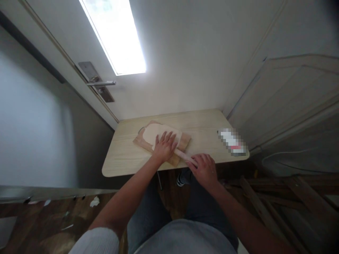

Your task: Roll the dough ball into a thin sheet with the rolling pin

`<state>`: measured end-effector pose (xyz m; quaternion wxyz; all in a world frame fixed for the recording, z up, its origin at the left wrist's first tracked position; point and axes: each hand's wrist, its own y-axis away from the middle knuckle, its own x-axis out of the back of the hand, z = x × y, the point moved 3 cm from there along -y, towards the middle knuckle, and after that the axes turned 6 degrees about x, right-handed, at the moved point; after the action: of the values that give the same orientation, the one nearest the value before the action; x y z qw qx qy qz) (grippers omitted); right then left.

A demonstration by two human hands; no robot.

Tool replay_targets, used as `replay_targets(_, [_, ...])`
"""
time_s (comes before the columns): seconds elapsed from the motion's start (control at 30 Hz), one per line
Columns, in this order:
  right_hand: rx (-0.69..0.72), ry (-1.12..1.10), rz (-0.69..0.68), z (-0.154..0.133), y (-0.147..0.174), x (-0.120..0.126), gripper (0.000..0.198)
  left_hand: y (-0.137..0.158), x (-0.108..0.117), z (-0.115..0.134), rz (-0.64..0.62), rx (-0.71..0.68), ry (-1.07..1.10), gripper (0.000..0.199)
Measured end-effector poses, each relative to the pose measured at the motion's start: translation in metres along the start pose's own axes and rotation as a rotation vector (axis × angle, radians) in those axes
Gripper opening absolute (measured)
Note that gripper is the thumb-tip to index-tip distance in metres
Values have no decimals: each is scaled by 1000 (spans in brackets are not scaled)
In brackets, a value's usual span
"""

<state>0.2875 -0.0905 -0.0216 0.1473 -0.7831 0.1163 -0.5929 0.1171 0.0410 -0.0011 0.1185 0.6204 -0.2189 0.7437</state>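
A pale, flat sheet of dough (151, 134) lies on a brown wooden cutting board (185, 140), near the middle of the small table. My left hand (165, 146) rests flat on the dough's near side, fingers stretched out and apart. In my right hand (204, 168) is the near end of a slim wooden rolling pin (183, 155), fingers wrapped around it. The pin slants from there up to the left, and its far end disappears by my left palm. Whether that palm presses on the pin is hidden.
The light wood table (124, 155) stands against a white door with a metal handle (102, 83) and a bright window. A blurred-out object (232, 141) lies at the table's right end. Wooden beams (265, 197) are at lower right; scraps (94, 201) litter the floor at left.
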Motion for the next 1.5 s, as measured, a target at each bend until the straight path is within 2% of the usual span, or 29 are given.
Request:
replay_targets(0.27, [-139,73,24,40,-21,0,38,-70,-17,24,-62,-41,15,55])
replay_targets(0.4, [-193,104,40,51,-30,-1,42,-81,-21,26,-91,-40,9,54])
replay_targets(0.53, [-125,106,11,38,-25,-3,44,-52,-15,17,-37,-27,7,54])
replay_targets(0.77, [26,135,-56,3,5,-1,48,51,4,-2,-6,7,-4,59])
replay_targets(0.83, [26,138,-62,-1,9,0,49,66,6,-4,0,25,-8,60])
replay_targets(0.9, [4,139,-52,0,9,2,50,68,5,-3,3,36,-5,62])
replay_targets(1.0, [-45,146,-13,7,1,3,47,47,-2,1,17,44,3,62])
replay_targets(1.13, [-82,142,14,21,-14,3,47,-3,-12,8,0,84,13,62])
replay_targets(1.3, [-136,151,-7,36,-26,-1,46,-61,-19,15,-20,62,41,59])
replay_targets(1.4, [-165,181,-14,39,-33,-3,47,-81,-23,17,-38,48,49,58])
replay_targets(1.5, [-170,209,-41,37,-40,-5,48,-85,-25,18,-47,36,45,57])
